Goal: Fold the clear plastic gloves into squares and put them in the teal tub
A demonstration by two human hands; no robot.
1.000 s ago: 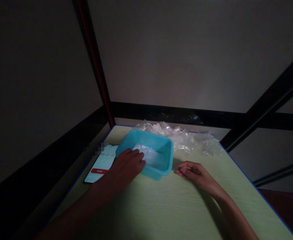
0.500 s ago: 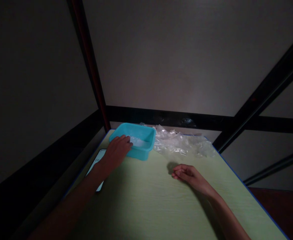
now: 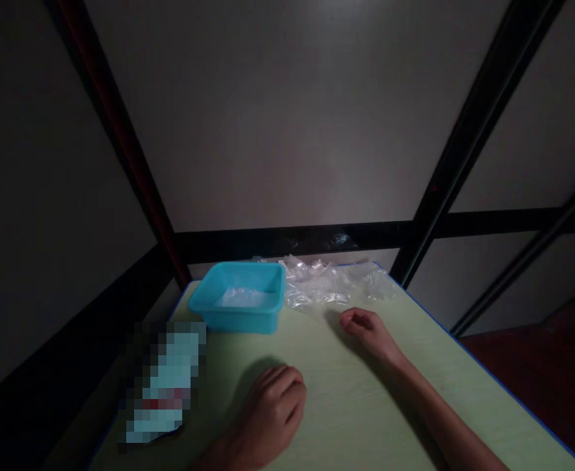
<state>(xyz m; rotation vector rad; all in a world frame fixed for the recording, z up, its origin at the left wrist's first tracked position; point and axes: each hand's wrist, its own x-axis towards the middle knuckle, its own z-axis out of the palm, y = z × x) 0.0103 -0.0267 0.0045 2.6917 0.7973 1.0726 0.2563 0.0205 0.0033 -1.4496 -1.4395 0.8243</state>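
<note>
A turquoise plastic tub (image 3: 239,303) stands at the far left of the pale green table (image 3: 346,405), with clear plastic film lying inside it. A heap of clear plastic bags (image 3: 333,282) lies right of the tub along the table's far edge. My left hand (image 3: 270,415) rests on the table in the near middle, fingers curled under, holding nothing and well short of the tub. My right hand (image 3: 367,330) lies on the table just in front of the bag heap, fingers loosely curled and empty.
A phone (image 3: 167,381), blurred out, lies at the table's left edge, near my left hand. Dark metal frame bars (image 3: 444,170) rise behind the table against a grey wall. A blue trim runs along the table's edge.
My left hand has let go of the tub's near rim and drawn back toward me onto the table. The tub stays at the far left. My right hand has barely moved.
</note>
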